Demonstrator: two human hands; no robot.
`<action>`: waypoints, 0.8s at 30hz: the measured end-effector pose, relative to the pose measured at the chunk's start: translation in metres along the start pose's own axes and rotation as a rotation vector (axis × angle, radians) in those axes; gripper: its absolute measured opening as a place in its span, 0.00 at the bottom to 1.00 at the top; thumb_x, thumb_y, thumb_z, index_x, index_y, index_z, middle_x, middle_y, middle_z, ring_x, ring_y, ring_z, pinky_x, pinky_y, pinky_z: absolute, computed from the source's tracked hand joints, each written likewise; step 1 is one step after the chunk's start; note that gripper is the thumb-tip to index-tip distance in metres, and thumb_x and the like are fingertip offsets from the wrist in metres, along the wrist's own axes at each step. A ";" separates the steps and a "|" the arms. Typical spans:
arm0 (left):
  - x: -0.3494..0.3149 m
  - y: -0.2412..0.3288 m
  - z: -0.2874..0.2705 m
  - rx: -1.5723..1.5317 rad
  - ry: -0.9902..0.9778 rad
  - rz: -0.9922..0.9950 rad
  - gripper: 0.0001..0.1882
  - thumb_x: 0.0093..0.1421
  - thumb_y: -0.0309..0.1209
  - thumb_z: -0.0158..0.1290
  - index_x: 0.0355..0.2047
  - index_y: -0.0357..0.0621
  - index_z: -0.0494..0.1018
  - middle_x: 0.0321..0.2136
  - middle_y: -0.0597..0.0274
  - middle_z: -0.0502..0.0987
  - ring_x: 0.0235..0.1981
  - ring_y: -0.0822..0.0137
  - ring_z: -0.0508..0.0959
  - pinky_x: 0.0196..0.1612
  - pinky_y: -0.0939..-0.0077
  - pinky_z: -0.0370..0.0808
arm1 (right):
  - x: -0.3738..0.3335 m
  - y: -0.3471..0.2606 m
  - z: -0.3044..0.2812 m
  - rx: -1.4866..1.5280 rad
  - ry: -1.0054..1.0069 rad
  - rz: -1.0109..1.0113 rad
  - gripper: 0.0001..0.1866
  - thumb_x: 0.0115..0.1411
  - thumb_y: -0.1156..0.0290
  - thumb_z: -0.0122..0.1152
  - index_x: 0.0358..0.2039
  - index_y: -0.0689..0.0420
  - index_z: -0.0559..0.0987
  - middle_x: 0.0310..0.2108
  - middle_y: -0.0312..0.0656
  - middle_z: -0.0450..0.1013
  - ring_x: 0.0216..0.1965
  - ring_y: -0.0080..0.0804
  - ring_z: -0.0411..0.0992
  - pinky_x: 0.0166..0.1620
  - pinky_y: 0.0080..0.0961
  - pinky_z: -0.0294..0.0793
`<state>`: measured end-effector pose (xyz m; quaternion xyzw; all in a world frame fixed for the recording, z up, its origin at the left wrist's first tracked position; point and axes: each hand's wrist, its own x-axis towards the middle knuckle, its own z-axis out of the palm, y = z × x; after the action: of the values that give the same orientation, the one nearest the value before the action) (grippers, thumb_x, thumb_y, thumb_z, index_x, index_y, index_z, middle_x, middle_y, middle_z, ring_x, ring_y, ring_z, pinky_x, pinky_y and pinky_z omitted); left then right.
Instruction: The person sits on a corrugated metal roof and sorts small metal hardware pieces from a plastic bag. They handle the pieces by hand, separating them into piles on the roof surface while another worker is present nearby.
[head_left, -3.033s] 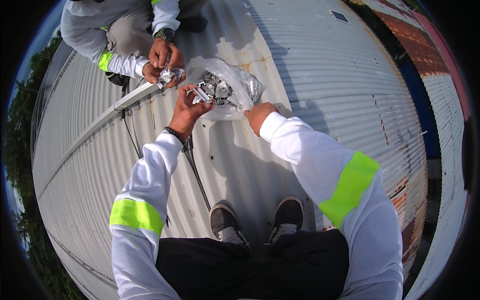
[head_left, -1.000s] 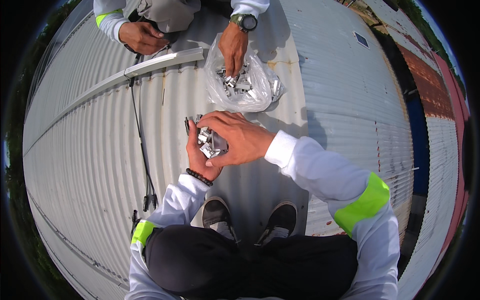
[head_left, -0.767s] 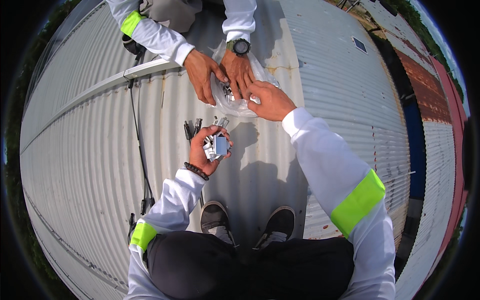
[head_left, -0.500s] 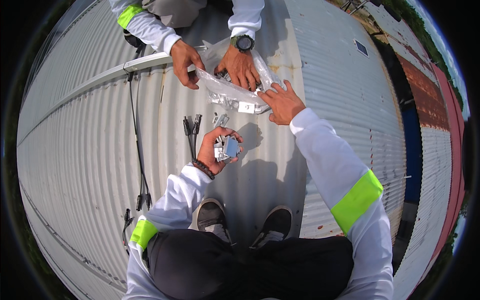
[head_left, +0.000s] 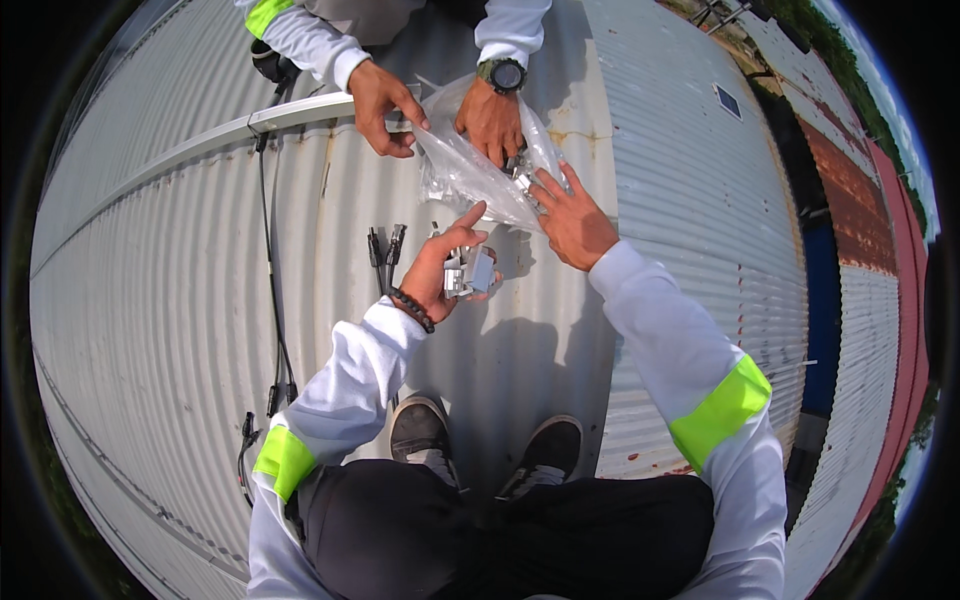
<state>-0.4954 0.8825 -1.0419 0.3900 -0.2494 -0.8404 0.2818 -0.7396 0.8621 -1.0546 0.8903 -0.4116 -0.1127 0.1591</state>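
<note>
In my left hand (head_left: 435,272) sit several small silver metal brackets (head_left: 478,270), gripped in the palm with the thumb lifted toward the bag. My right hand (head_left: 582,230) has its fingers at the near right rim of a clear plastic bag (head_left: 465,172), apparently gripping it; the fingertips are partly hidden. More silver metal pieces (head_left: 524,178) lie inside the bag. Across from me, another person's hand (head_left: 380,108) pulls at the bag's left edge. That person's other hand (head_left: 490,122), below a dark watch, reaches into the bag.
Black cables with connectors (head_left: 385,250) lie on the corrugated metal roof (head_left: 180,300) left of my left hand. A longer black cable (head_left: 270,250) hangs from a metal rail (head_left: 220,135). My shoes (head_left: 420,435) stand near the roof sheet's overlapping edge.
My left hand has risen toward the bag with the brackets, its thumb now extended. My right hand has shifted slightly right and down, and the bag's near edge is drawn toward me.
</note>
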 end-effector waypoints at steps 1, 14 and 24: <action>0.006 0.002 0.003 0.009 -0.027 0.002 0.41 0.56 0.39 0.54 0.70 0.57 0.53 0.31 0.60 0.76 0.27 0.63 0.81 0.23 0.73 0.78 | -0.003 0.001 0.002 0.048 -0.001 0.014 0.12 0.53 0.63 0.63 0.37 0.51 0.85 0.52 0.41 0.70 0.65 0.40 0.56 0.70 0.55 0.42; 0.054 -0.009 -0.003 0.058 0.075 -0.084 0.23 0.51 0.47 0.59 0.44 0.51 0.73 0.34 0.62 0.78 0.31 0.64 0.81 0.32 0.69 0.76 | -0.006 -0.024 0.004 0.119 -0.160 0.133 0.29 0.52 0.62 0.64 0.56 0.50 0.75 0.52 0.42 0.68 0.62 0.39 0.58 0.66 0.53 0.51; 0.029 -0.021 -0.018 0.038 0.218 -0.057 0.28 0.49 0.48 0.60 0.50 0.55 0.69 0.32 0.64 0.76 0.31 0.62 0.81 0.32 0.69 0.74 | -0.006 -0.025 -0.008 0.310 -0.085 0.098 0.32 0.51 0.61 0.64 0.57 0.55 0.71 0.49 0.42 0.69 0.59 0.39 0.60 0.59 0.45 0.59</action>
<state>-0.5024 0.8745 -1.0811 0.4914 -0.2219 -0.7957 0.2759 -0.7238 0.8836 -1.0563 0.8776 -0.4731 -0.0775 0.0078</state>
